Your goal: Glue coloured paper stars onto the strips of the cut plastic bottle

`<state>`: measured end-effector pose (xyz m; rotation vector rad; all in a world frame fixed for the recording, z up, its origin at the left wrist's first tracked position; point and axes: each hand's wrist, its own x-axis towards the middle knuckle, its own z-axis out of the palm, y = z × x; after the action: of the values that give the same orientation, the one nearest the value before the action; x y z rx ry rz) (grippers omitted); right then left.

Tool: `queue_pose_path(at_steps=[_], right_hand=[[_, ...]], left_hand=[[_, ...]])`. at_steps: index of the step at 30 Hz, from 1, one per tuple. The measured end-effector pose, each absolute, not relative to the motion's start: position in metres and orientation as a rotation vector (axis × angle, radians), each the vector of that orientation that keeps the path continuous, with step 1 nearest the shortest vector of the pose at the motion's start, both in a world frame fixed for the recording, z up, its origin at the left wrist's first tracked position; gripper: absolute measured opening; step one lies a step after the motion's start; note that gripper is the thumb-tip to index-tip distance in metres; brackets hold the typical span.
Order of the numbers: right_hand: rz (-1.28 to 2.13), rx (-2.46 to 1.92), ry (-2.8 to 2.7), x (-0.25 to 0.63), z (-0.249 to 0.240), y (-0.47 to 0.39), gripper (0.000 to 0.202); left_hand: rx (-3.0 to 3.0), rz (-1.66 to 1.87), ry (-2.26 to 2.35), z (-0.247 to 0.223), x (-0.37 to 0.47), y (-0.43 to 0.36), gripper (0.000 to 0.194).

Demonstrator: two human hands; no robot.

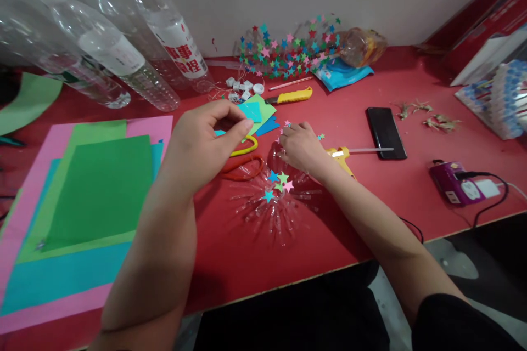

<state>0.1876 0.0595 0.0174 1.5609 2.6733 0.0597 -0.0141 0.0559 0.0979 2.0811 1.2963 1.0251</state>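
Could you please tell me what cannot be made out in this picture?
All in the head view:
Left hand: whether its fingertips hold anything is too small to tell.
Right hand: what its curled fingertips touch is hidden by the hand itself.
Yellow loop handle: whatever it joins is hidden behind the left hand.
Glue gun: partly hidden by the right forearm.
Clear bottles: some cut off by the picture's edges.
Purple box: print too small.

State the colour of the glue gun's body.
Yellow; the glue gun shows, partly hidden, in the head view.
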Motion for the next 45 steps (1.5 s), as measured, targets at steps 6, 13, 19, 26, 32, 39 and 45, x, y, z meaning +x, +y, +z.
queue_pose_path(at_steps=[6,13,19,26,32,39,45], right_hand=[[0.066,1.495,2.692,0.188,0.012,0.061,0.028],[0.083,1.602,2.695,0.194,0.012,0.066,0.032],[-0.443,2.189,2.842,0.21,0.037,0.072,0.017],[-0.457,2.034,3.494,0.188,0.071,0.043,0.017],[-0.555,1.746,3.689,0.187,0.08,0.033,0.014],[-0.918,1.727,3.603,0.194,0.09,0.03,0.01],[-1.241,1.828,3.438,0.196,0.094,0.029,0.01]], left_hand=[[2.062,1.019,1.287,0.097,-0.014,0.057,0.01],[2.03,0.988,1.279,0.098,-0.014,0.057,0.01],[2.067,0.97,1.27,0.09,-0.007,0.058,0.011],[1.646,0.86,1.067,0.089,0.014,0.048,0.031],[1.45,0.957,0.977,0.091,0.013,0.043,0.018],[1.494,1.012,0.963,0.088,0.013,0.043,0.014],[1.574,1.006,0.959,0.088,0.015,0.043,0.011]])
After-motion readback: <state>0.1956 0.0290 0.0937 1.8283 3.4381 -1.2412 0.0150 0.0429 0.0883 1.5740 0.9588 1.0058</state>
